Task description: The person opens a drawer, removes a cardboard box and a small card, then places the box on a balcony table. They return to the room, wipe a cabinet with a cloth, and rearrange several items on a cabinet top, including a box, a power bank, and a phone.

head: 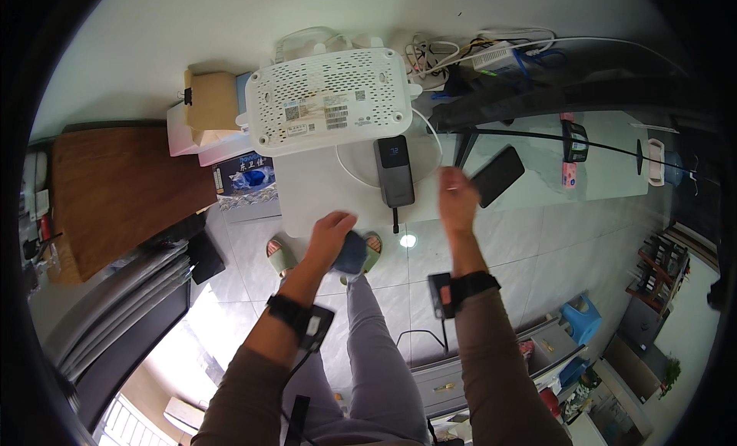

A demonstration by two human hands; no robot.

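Note:
My left hand (pixel 333 234) is closed around a dark blue cloth (pixel 350 255), which hangs in front of the table's near edge. My right hand (pixel 458 201) is blurred, its fingers curled, just left of a black smartphone (pixel 497 176) on the pale tabletop (pixel 322 198). Whether the right hand holds anything cannot be seen. Between the hands lies a grey power bank (pixel 395 172) with a lit display and a short black cable (pixel 395 220) over the table's edge. Behind it, a white router (pixel 331 97) shows its vented, labelled underside. Each wrist wears a black strap with a small box.
Tangled white cables (pixel 429 54) and a white adapter box (pixel 494 60) lie along the wall. A black stand arm (pixel 553 103) crosses the right side. Cardboard packaging (pixel 213 103) is at back left, beside a brown wooden board (pixel 132 187). A blue stool (pixel 581 319) stands on the floor.

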